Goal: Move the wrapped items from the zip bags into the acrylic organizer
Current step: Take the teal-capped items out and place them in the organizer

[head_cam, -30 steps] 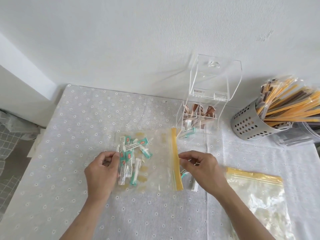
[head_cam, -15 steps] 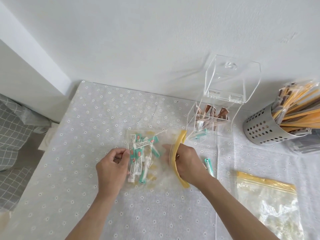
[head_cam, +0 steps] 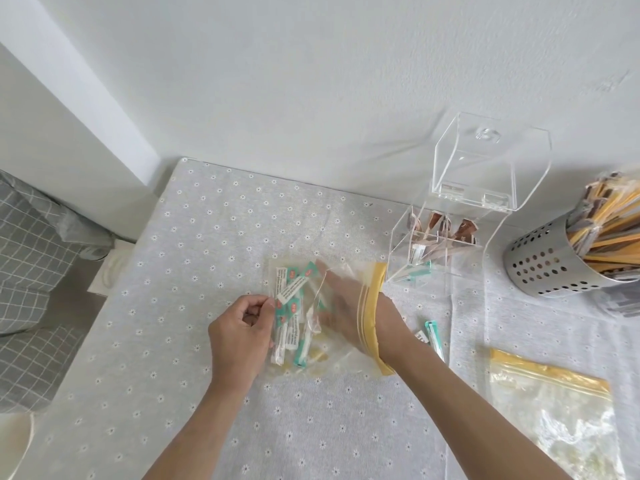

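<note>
My right hand (head_cam: 346, 313) is inside the zip bag (head_cam: 349, 355), blurred by plastic; I cannot tell its grip. My left hand (head_cam: 242, 334) pinches the bag's closed end beside the wrapped items (head_cam: 292, 306).

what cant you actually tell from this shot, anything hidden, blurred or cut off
- Right hand, head view: inside the zip bag, blurred through the plastic; whether it holds an item is unclear.
- Wrapped items: print too small to read; overlapping, so no count.
- Second zip bag: cut off by the bottom edge; contents unclear.
- Metal holder: cut off by the right edge.
- Left hand: fingertips pinch the bag's closed end, partly hidden by its own knuckles.
</note>
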Tool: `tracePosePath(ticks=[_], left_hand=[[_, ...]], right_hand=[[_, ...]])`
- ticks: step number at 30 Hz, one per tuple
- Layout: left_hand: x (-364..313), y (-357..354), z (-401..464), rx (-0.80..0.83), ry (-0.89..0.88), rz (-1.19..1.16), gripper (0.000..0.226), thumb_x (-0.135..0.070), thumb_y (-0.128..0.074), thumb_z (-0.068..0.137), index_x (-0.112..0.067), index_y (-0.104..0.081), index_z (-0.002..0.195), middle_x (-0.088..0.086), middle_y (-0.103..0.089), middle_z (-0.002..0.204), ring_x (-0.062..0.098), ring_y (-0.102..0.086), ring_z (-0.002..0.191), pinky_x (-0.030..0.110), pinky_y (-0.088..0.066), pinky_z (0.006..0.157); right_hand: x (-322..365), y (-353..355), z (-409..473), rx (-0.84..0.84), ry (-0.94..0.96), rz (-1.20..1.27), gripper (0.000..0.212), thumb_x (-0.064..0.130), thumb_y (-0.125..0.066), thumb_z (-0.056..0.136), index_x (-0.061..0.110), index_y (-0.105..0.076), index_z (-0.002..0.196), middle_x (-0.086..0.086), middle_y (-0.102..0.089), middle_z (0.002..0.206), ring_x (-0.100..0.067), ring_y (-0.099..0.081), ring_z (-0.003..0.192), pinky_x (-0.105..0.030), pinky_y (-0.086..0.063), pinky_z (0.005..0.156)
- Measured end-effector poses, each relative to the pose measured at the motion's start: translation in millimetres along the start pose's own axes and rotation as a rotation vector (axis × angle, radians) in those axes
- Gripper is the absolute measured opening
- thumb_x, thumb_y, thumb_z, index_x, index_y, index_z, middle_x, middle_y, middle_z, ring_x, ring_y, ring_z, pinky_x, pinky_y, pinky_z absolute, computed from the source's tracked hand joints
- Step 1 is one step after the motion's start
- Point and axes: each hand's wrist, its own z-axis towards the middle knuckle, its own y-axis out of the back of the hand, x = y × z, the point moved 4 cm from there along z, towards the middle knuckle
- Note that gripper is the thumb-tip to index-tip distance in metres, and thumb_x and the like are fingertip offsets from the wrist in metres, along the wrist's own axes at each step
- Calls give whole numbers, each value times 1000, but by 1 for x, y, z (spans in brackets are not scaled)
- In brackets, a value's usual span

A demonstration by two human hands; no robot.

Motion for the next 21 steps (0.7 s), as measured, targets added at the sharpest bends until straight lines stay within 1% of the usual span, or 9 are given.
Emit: tracePosePath(ticks=[2,4,8,11,13,15,17,19,21], left_hand=[[-1,0,-1,4,-4,6,10,-9,-78,97,-15,-82,90,6,-75,72,9,-65,50,15,-51,44],[-1,1,-1,5,-7,14,9,-10,-79,97,-15,-82,91,6,-76,73,6,-65,49,15,-52,44],[1,1,0,4,-10,34,9,-12,-80,97,-18,-81,91,2,-76,72,8,-68,50,18,-54,45],[1,1,0,6,1,25,8,-11,-79,97,-16,-81,91,5,-76,73,9,-68,48,18,-53,44],[1,1,0,7,1,28,8,-11,-79,97,-16,-81,91,5,-76,72,9,-67,47,18,-53,44],[1,1,0,6,2,29,9,-10,-79,97,-16,-81,90,4,-76,70,9,-66,46,19,-53,44],[1,1,0,2,8,12,10,-8,-79,96,-15,-81,90,5,-75,68,11,-65,44,20,-53,43],[1,1,0,4,8,-3,10,-7,-79,96,-15,-81,90,6,-74,65,15,-65,42,22,-53,42],[1,1,0,3,4,-16,10,-7,-79,96,-15,-81,90,6,-74,64,17,-66,41,25,-55,41]], right_hand=[[12,-3,-2,5,170,-203,60,51,-58,101,52,-32,155,-1,-65,115,-25,-69,95,-44,-61,84],[28,1,1,-22,190,-387,74,56,-51,101,51,-9,161,5,-55,104,-20,-63,83,-38,-59,74],[27,-5,8,34,260,-296,60,39,-52,105,44,-29,161,-11,-58,125,-32,-62,101,-41,-54,81],[28,-6,13,2,320,-506,53,35,-35,106,27,-37,159,-4,-59,123,-22,-57,85,-38,-58,61],[24,-6,15,88,229,-453,47,30,-49,106,25,-47,154,-12,-58,134,-34,-61,103,-52,-60,82],[27,1,14,93,252,-398,45,31,-58,105,30,-53,150,-17,-57,138,-39,-58,120,-52,-51,102],[22,2,7,39,192,-284,41,40,-52,106,33,-56,146,-11,-60,129,-34,-62,112,-45,-54,96],[21,10,-4,-83,191,-302,33,43,-48,107,36,-55,139,-2,-59,110,-27,-65,86,-44,-60,76],[21,15,-12,-119,226,-300,26,40,-51,108,35,-53,133,1,-54,105,-25,-62,72,-44,-59,64]])
